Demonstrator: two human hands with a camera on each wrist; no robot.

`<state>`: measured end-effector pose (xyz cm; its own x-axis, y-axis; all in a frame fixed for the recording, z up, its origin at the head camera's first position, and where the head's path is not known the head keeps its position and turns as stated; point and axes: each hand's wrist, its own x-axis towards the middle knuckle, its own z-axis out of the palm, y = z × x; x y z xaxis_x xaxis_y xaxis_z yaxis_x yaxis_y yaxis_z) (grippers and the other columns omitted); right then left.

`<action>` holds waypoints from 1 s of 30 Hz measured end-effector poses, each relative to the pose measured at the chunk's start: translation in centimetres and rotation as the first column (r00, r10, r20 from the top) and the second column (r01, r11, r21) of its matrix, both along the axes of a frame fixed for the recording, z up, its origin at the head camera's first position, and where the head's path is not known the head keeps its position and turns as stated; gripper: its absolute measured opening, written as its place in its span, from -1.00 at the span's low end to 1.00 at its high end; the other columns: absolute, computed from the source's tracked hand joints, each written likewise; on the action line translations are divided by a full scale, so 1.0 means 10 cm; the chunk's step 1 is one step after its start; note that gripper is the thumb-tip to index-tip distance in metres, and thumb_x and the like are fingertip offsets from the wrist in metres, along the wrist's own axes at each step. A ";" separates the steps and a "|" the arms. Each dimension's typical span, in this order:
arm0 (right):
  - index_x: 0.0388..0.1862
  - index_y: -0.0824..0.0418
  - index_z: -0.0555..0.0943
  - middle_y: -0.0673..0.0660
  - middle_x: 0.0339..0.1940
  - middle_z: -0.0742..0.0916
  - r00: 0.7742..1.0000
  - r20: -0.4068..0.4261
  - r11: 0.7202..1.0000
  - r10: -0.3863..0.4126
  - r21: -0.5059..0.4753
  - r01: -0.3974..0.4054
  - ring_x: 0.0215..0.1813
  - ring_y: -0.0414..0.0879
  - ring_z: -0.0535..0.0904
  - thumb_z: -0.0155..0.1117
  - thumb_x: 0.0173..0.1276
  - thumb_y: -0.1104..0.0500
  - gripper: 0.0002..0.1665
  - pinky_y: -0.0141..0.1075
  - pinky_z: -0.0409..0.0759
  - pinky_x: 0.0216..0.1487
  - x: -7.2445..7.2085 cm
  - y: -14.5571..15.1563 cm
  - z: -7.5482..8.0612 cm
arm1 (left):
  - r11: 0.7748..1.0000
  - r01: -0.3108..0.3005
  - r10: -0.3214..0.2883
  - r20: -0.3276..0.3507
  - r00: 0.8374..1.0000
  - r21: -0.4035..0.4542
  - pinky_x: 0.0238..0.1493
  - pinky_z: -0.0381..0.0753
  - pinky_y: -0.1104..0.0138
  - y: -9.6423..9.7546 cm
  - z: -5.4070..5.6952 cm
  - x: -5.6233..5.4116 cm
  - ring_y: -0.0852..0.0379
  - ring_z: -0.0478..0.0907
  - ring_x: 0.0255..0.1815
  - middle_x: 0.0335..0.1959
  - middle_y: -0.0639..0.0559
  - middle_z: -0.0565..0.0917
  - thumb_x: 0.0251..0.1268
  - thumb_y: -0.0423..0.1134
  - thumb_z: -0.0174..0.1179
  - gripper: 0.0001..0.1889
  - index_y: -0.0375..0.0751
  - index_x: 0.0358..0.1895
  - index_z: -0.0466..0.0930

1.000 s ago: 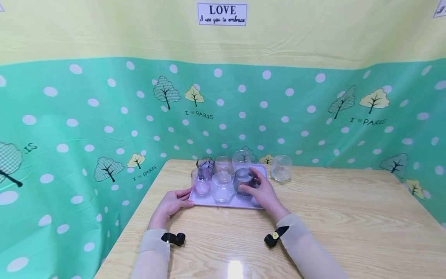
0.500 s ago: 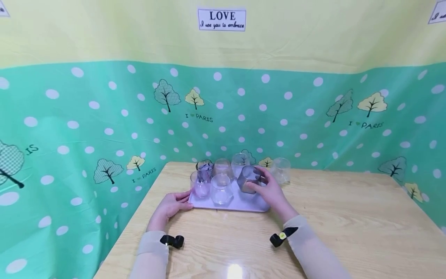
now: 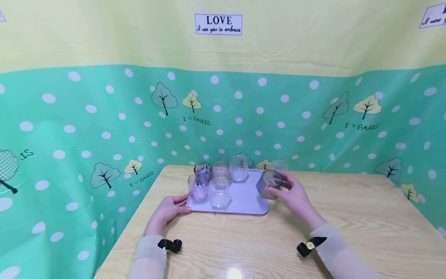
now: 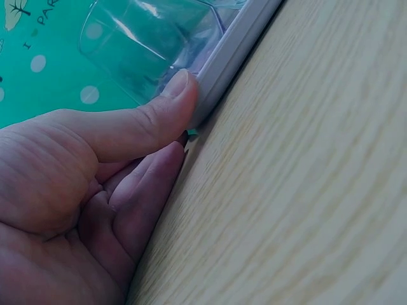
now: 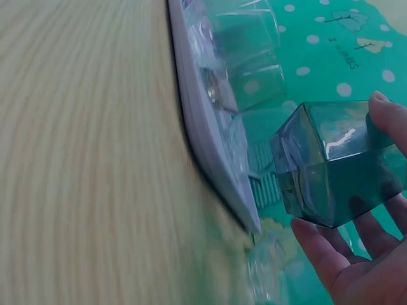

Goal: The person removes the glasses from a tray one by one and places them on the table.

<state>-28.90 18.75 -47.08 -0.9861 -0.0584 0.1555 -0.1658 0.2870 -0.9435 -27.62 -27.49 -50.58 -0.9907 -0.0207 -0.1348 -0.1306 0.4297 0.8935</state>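
My right hand (image 3: 292,193) grips a smoky grey glass (image 3: 269,185), slightly tilted, at the right edge of the lilac tray (image 3: 244,207). In the right wrist view the grey glass (image 5: 337,159) has flat facets and a clear gap shows between it and the wood. My left hand (image 3: 168,211) holds the near left corner of the tray, thumb (image 4: 149,124) on the rim and fingers lower at its edge. Beside that thumb stands a pinkish glass (image 3: 199,192). A clear faceted glass (image 3: 219,197) is to its right. Behind are a dark patterned glass (image 3: 203,169), an amber-tinted glass (image 3: 220,169) and another clear glass (image 3: 239,170).
One more clear glass (image 3: 280,166) stands on the wooden table (image 3: 348,217) just beyond the tray's right side, partly behind the grey glass. A green and yellow printed cloth (image 3: 296,116) hangs along the back and left edges of the table.
My right hand has lifted the grey glass from the tray's front right and carried it rightward to the tray's edge. The left hand stays at the tray corner.
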 end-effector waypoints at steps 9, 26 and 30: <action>0.71 0.16 0.26 0.28 0.58 0.51 0.999 -0.019 0.999 -0.043 -0.016 0.042 0.51 0.25 0.46 0.59 0.39 -0.01 0.05 -0.53 0.62 0.16 0.12 0.58 -0.08 | 1.000 -0.011 0.011 0.000 1.000 0.003 0.65 0.06 -0.20 0.01 -0.03 0.00 -0.28 0.33 0.58 0.26 -0.16 0.71 0.08 -0.35 0.64 -0.27 -0.27 0.40 0.61; 0.75 0.20 0.15 0.32 0.65 0.40 0.987 0.033 0.987 -0.160 -0.032 0.161 0.27 -0.32 0.50 0.51 0.47 -0.03 0.07 -0.64 0.57 0.13 -0.08 1.07 -0.26 | 0.999 0.007 -0.007 -0.002 1.000 -0.038 0.65 0.02 -0.23 -0.01 -0.01 -0.01 -0.33 0.26 0.61 0.27 -0.15 0.70 0.10 -0.29 0.65 -0.26 -0.23 0.42 0.60; 0.76 0.17 0.16 0.29 0.66 0.39 0.980 0.056 0.981 -0.192 -0.017 0.194 0.27 -0.31 0.51 0.54 0.44 -0.09 0.10 -0.64 0.57 0.10 -0.13 1.08 -0.23 | 1.000 0.002 -0.002 0.007 1.000 -0.016 0.65 0.05 -0.19 -0.02 -0.03 -0.03 -0.29 0.32 0.58 0.27 -0.14 0.70 0.11 -0.32 0.63 -0.26 -0.25 0.42 0.59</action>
